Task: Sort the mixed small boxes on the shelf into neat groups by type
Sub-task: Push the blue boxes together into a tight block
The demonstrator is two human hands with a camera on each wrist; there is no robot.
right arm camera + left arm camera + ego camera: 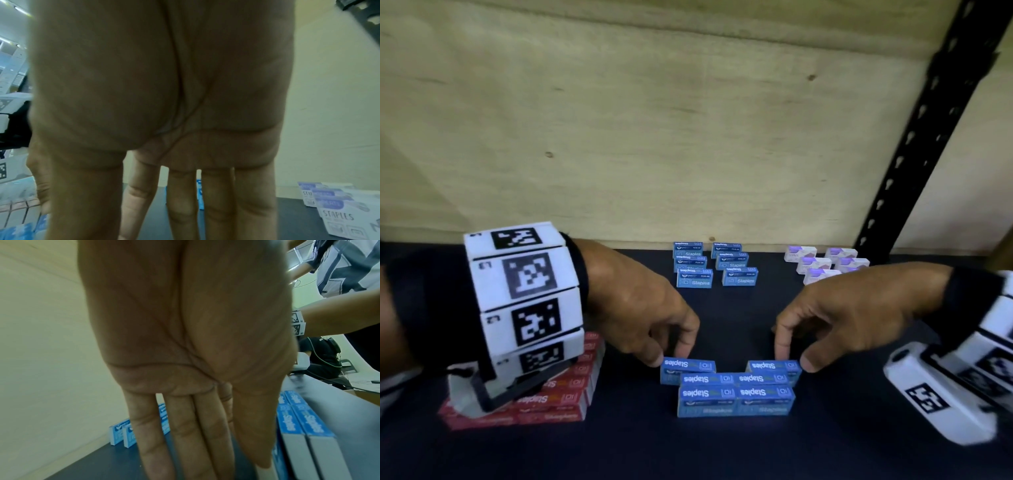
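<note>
Several blue staples boxes [736, 394] sit in a tight cluster near the front of the dark shelf [736, 322]. My left hand [671, 358] pinches the back-left blue box [686, 367] at its left end between thumb and fingers. My right hand [792, 359] pinches the back-right blue box [774, 367] at its right end. In the left wrist view the left hand [185, 337] fills the frame, with the blue cluster [296, 421] beside the thumb. The right wrist view is mostly the right hand [164, 97]; its fingertips are out of frame.
A second blue group [709, 263] stands by the back panel, with white-and-purple staples boxes [822, 263] [333, 214] to its right. Red staples boxes [558, 394] lie under my left wrist. A black perforated upright [928, 120] rises at the right.
</note>
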